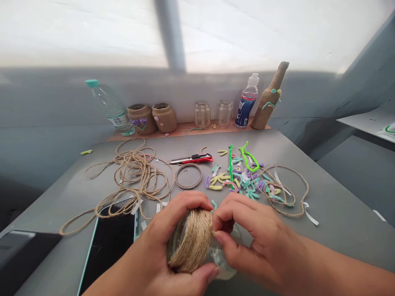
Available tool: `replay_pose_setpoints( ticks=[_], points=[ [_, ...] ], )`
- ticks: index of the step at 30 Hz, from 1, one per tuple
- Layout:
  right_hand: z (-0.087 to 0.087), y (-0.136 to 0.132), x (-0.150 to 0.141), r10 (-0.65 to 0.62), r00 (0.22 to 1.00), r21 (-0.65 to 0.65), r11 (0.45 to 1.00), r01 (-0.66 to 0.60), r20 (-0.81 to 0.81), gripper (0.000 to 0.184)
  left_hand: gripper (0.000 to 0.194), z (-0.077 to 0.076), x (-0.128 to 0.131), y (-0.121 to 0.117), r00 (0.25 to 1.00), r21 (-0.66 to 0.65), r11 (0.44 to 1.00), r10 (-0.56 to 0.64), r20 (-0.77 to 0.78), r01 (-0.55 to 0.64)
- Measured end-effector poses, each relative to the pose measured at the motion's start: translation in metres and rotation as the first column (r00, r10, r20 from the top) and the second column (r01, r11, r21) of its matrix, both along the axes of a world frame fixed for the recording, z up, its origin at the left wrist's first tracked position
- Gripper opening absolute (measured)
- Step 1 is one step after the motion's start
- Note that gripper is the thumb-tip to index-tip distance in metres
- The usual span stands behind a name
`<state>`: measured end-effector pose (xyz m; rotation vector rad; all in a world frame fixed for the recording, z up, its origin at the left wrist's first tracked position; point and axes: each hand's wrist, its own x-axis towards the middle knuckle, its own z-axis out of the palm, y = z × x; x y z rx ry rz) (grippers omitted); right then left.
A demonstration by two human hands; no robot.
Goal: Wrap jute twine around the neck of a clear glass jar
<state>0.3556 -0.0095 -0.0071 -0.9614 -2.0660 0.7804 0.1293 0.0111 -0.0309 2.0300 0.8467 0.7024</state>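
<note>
A clear glass jar lies tilted between my hands, with a broad band of jute twine wound round part of it. My left hand curls round the jar, fingers over the top and thumb along the lower side. At the edge of the band, my right hand pinches thumb against forefinger; whatever is between them is hidden. Bare glass shows beneath the right fingers. Just beyond lie cut pieces of fuzzy pipe cleaner in several colours. Loose twine sprawls in loops to the left.
A red utility knife and a tape roll lie mid-table. A phone is near my left arm. Along the back stand twine-wrapped jars, glass jars, plastic bottles and a wrapped bottle.
</note>
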Motion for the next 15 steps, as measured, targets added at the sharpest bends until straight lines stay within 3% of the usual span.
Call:
replay_pose_setpoints(
  ticks=[15],
  points=[
    [-0.0043,0.0004,0.0032,-0.024,0.997,-0.02,1.0,0.022,-0.078,0.016,0.071,0.0022,0.0009,0.0012,1.0,-0.007,1.0,-0.004,-0.002,0.004]
  ],
)
